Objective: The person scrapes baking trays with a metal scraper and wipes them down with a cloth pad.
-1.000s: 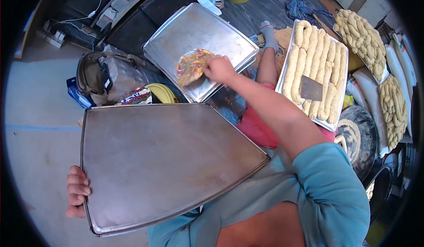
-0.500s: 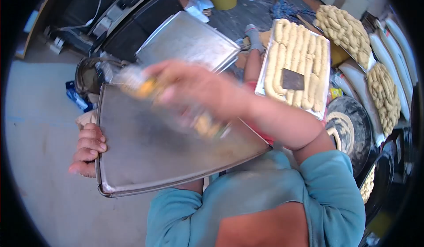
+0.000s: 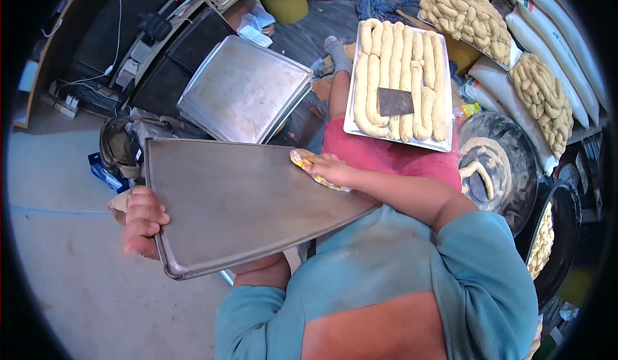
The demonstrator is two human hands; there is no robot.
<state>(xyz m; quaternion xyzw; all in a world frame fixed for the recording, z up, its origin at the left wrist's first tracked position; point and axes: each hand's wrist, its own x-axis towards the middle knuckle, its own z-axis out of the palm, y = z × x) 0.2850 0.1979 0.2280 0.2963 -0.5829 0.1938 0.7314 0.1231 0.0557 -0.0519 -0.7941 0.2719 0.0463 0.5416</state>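
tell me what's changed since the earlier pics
The right hand and its patterned wad moved from over the tray stack toward the body, onto the held tray. Nothing was taken hold of or let go. The left hand still grips that tray's left edge, and the dark flat plate still lies on the dough strips.

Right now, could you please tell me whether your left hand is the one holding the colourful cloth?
No, the right hand holds the colourful cloth against the dark tray, while the left hand holds that tray's edge.
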